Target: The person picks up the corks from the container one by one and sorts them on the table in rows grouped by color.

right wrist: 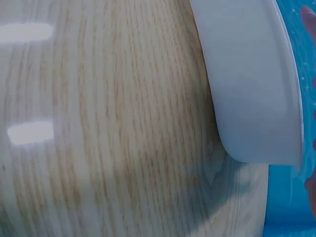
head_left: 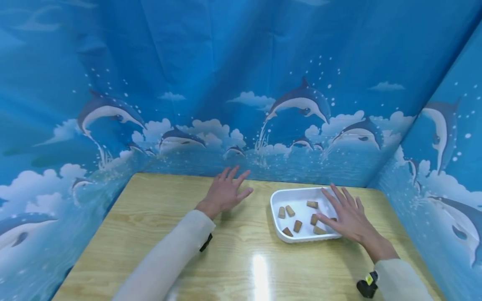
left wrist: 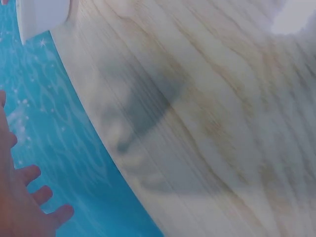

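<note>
Container, one: a white, rounded-corner rectangular tray (head_left: 310, 239), on the right half of your table, near its far edge.

Contents: small brown tapered cork-like pieces (head_left: 297, 226), loose on the tray floor; you can count seven readily, with another partly behind your right hand.

Hands, two: your left hand (head_left: 225, 194), spread wide, fingers straight, raised above the table to the left of the tray; your right hand (head_left: 348, 217), likewise spread wide, over the tray's right side, thumb reaching inward. Whether that thumb touches a piece, you cannot tell.

Apparel: pale long sleeves (head_left: 169, 255) on both your arms.

Setting: a light wood-grain table (head_left: 233, 267), glossy; behind it, a blue dolphin-printed backdrop (head_left: 233, 83).
</note>
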The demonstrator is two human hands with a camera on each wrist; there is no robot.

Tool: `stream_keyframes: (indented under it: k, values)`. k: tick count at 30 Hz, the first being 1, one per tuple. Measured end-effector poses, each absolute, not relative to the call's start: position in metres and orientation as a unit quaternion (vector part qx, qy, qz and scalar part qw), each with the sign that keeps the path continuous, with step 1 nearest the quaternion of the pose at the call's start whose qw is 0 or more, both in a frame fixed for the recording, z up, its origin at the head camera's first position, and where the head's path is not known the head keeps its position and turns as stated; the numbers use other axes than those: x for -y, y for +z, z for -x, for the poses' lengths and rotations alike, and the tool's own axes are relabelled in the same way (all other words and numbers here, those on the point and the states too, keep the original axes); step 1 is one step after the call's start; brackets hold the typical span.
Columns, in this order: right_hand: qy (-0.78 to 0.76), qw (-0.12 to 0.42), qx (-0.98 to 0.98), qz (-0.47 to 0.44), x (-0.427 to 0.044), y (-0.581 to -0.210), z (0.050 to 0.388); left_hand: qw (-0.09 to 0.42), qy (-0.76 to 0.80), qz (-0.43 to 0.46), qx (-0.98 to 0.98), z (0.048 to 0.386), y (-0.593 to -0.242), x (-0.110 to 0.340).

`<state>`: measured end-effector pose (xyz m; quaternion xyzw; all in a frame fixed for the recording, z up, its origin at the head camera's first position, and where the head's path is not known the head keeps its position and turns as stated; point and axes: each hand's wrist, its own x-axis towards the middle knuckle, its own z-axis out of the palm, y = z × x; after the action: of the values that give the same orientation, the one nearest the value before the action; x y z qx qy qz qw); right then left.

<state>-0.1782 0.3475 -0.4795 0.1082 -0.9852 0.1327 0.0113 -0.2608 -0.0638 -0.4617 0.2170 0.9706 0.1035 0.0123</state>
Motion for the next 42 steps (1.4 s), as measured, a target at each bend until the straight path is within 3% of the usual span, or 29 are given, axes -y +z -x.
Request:
stream_keyframes:
  k: [30,42]
  values:
    - [0.143,0.015,0.983,-0.117,-0.368,-0.496,0.154,0.018,0.043,-0.312,-0.949,0.249,-0.457,-0.017]
    - [0.141,0.013,0.983,-0.113,-0.371,-0.502,0.151,0.050,0.052,-0.341,-0.937,0.244,-0.461,-0.035]
